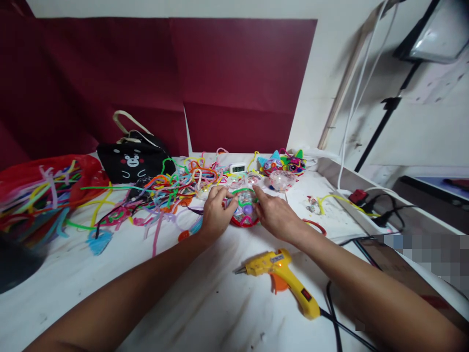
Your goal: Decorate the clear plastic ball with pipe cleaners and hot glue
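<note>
A round craft piece (245, 210) with a red rim, a green pipe cleaner strip and purple and pink beads lies on the white table in front of me. At its left edge my left hand (216, 211) is closed, thumb and fingers bent against the rim. My right hand (275, 212) grips the opposite side, its index finger reaching to the top edge. Nearer to me lies a yellow hot glue gun (284, 274), nozzle pointing left. Just behind the piece are clear bags of small beads (281, 181).
Tangled pipe cleaners (172, 183) and a red bag (93, 176) of more fill the left side. A black bear-print bag (134, 161), a white digital timer (237, 168) and cat-eared craft faces (295, 164) stand behind. A power strip (366, 217) with cables is at right.
</note>
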The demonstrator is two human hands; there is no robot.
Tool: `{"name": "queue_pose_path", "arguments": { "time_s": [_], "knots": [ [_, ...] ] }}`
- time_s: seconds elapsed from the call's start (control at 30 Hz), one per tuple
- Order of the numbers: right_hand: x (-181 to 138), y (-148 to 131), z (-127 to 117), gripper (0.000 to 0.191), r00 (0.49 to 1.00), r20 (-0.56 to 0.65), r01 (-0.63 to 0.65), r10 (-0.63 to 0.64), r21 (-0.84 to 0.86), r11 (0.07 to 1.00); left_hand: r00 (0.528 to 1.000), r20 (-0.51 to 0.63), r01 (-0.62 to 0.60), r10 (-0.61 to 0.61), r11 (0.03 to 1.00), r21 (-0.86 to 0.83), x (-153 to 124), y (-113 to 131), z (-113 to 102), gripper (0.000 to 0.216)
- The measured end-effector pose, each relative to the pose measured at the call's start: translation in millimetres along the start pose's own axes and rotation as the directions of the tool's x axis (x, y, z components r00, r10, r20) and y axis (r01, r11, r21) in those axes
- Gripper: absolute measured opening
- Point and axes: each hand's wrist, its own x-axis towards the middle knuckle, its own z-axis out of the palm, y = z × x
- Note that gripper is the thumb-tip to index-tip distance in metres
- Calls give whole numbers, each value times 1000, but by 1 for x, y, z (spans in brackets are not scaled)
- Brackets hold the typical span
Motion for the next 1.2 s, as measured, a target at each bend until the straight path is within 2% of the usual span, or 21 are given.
{"name": "queue_pose_path", "arguments": {
  "time_s": [0.13,0.3,0.43,0.7,0.87,1.07,1.2],
  "knots": [
    [0,2,0,57,1000,-5,-5,5,21,1000,994,-32,-106,106,994,6,1,0,-2,11],
    [0,2,-1,58,1000,-10,-22,22,35,999,987,-14,-162,162,987,6,2,-1,-5,11],
    [-1,2,-3,60,999,-2,-36,36,62,997,960,13,-280,280,958,69,1,-4,-8,16],
    [0,3,-4,57,999,-5,-45,46,110,993,864,119,-504,490,832,234,-4,-8,-12,21],
    [0,5,-2,56,998,-32,-46,51,141,989,734,240,-675,636,646,356,-6,-13,-16,30],
    [0,7,4,51,996,-62,-41,58,245,969,654,251,-735,714,521,435,-6,-10,-17,31],
    [0,9,10,45,987,-153,-3,46,266,964,642,259,-741,722,496,453,-7,-9,-16,30]
  ]
}}
